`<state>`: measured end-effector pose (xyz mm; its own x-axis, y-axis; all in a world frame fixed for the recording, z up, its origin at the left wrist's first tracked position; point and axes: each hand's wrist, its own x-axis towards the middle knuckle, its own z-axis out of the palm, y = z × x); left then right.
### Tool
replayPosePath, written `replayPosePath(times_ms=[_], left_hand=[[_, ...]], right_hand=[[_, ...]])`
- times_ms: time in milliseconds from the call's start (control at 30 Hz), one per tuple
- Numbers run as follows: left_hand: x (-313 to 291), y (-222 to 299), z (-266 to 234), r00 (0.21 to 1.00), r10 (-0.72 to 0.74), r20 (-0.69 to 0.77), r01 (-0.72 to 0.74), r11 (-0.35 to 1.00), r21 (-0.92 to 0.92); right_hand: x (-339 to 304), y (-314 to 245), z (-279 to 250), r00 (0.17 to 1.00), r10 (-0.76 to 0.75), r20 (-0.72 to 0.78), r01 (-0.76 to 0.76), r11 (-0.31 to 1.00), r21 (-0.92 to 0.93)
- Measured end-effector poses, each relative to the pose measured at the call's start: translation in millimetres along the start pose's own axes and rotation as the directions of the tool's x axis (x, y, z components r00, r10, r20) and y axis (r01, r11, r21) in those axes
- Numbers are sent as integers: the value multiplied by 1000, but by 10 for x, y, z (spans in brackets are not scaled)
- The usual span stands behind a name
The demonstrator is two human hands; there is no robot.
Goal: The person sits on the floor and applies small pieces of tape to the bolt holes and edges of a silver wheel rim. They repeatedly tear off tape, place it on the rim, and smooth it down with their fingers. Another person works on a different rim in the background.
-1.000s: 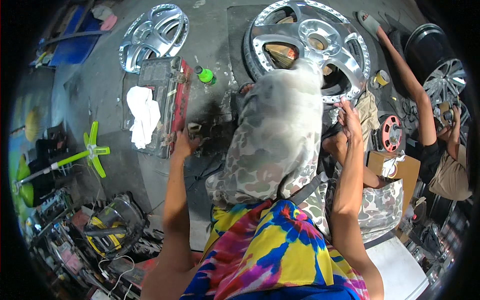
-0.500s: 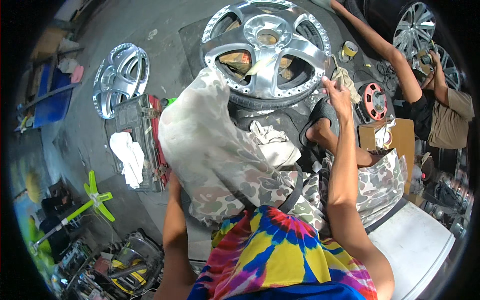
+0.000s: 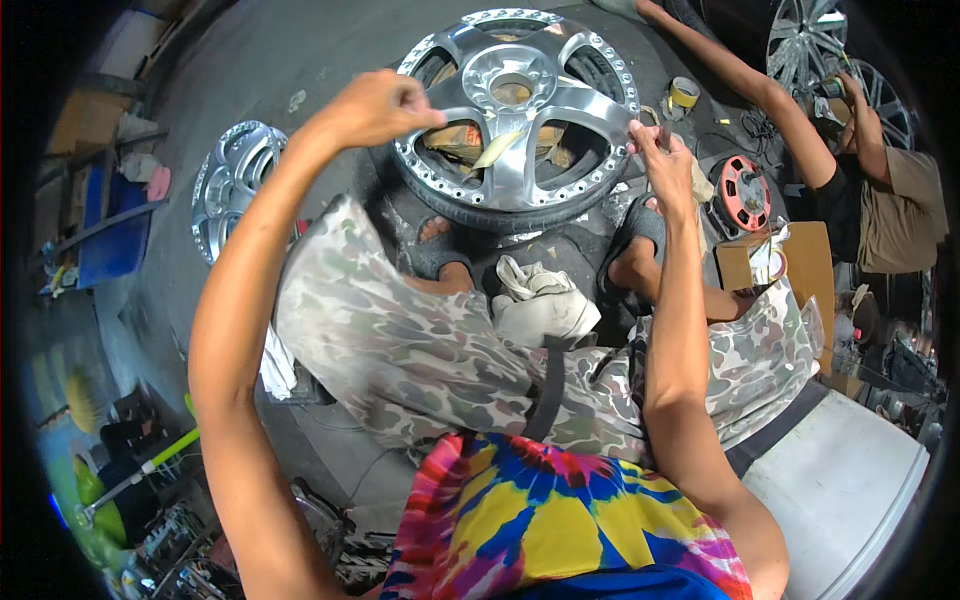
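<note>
A polished silver wheel rim [image 3: 452, 92] with small holes round its edge lies face up on a black tire [image 3: 520, 218] before me. My left hand [image 3: 385, 108] is raised at the rim's left edge, its fingers curled together; what they hold, if anything, is hidden. At the right edge my right hand [image 3: 664, 165] has thumb and forefinger brought together against the rim, and I cannot make out anything between them. A pale, leaf-shaped strip [image 3: 497, 150] lies across one spoke. Through the openings, brown cardboard [image 3: 455, 141] shows.
A white cloth [image 3: 540, 300] lies between my feet. To the left stands another silver rim [image 3: 228, 185]. At right are a yellow tape roll [image 3: 684, 92], a red reel [image 3: 745, 192] and a cardboard box [image 3: 806, 255]. Another person's arm [image 3: 740, 85] reaches in from the right.
My left arm has come up from beside my left leg to the rim's left edge. My left knee has swung outward, uncovering my left foot. The right hand stays by the rim's right edge.
</note>
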<state>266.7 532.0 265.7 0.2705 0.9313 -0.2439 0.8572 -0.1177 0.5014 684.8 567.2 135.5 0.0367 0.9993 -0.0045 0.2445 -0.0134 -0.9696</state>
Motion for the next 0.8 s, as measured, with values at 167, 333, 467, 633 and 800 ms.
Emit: replayPosePath(times_ms=[167,333,467,633,800], left_hand=[[538,566,592,996,-51,67,23,932,362],[735,507,989,998,18,65,-39,935,354],[942,373,1092,993,72,89,-98,938,332],[1019,328,823,989,113,92,-138,929,344],[999,470,501,992,65,108,-106,895,434]], right_hand=[[-17,-52,117,997,-68,47,69,997,-16],[-30,-42,193,997,-32,75,29,999,41],[-13,-56,154,997,-19,71,19,1000,1],[0,10,130,996,7,86,-11,999,49],[28,97,119,997,-16,71,13,999,44]])
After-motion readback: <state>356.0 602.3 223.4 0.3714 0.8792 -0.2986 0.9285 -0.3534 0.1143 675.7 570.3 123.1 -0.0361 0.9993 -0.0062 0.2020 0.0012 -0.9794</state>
